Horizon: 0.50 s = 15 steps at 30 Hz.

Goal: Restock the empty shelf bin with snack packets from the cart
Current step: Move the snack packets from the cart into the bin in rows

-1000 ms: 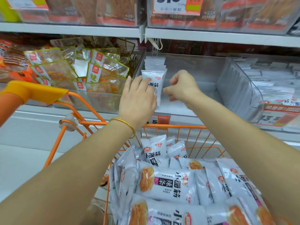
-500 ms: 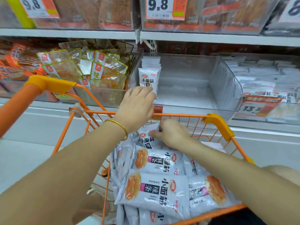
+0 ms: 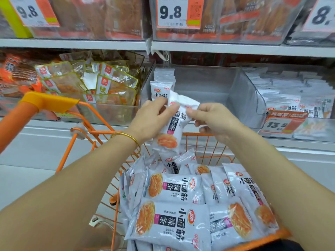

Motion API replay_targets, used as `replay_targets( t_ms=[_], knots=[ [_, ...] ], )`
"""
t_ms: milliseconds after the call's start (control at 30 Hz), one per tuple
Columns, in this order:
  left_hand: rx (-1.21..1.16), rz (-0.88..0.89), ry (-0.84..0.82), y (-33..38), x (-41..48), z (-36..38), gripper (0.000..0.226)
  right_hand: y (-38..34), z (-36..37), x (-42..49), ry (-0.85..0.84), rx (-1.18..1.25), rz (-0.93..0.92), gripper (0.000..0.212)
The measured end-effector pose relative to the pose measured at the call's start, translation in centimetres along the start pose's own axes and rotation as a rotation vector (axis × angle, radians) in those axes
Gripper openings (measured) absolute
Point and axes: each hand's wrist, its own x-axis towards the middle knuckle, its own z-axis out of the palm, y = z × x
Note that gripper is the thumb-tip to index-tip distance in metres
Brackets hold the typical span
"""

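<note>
A clear plastic shelf bin (image 3: 250, 98) holds a row of upright white packets (image 3: 160, 90) at its left wall; the orange wire cart (image 3: 49, 101) below carries a pile of like packets (image 3: 172, 216). Above the cart, before the bin — the left hand (image 3: 152, 120) grips one white snack packet (image 3: 174, 127) by its side, the right hand (image 3: 213, 120) pinches its top corner.

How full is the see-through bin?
Mostly empty: the bin holds one row of packets against its left wall; the rest is bare.

The cart (image 3: 49, 102) stands before the shelf (image 3: 299, 144), with a heap of packets (image 3: 174, 220) in it. Above the heap, the left hand (image 3: 150, 120) and the right hand (image 3: 215, 120) hold a packet (image 3: 172, 127) in front of the bin (image 3: 244, 98). A row of packets (image 3: 160, 91) stands at the bin's left wall.
</note>
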Motion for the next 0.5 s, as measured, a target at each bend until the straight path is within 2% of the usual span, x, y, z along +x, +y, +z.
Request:
replay_targets(
  t_ms=[67,133,233,300,367,400,467,500],
  knots=[
    [-0.082,-0.053,-0.043,0.3,0.3,0.3,0.041,-0.5,0.0,0.7,-0.024,0.07,0.019,0.022],
    [-0.177,-0.092,0.008,0.6,0.8,0.6,0.028,-0.8,0.3,1.3,-0.067,0.138,0.055,0.022],
    [-0.28,-0.126,0.111,0.4,2.2,0.7,0.033,-1.1,0.8,2.3,-0.174,0.169,0.108,0.031],
    [-0.297,-0.17,0.166,0.2,3.0,0.5,0.038,-1.3,1.2,2.7,-0.274,0.112,0.094,0.017],
    [-0.285,-0.198,0.197,0.2,3.9,0.5,0.04,-1.7,1.4,3.7,-0.274,0.059,0.086,0.004],
    [-0.193,-0.177,0.225,0.0,4.1,0.4,0.04,-1.9,1.3,4.6,-0.22,0.058,0.084,0.007],
    [0.254,-0.068,0.326,-1.0,4.4,0.0,0.035,-2.3,1.1,6.9,-0.065,0.117,0.052,0.007],
    [0.486,-0.025,0.359,-1.7,4.2,-0.1,0.031,-2.4,1.1,8.2,0.01,0.126,0.022,0.014]
  ],
)
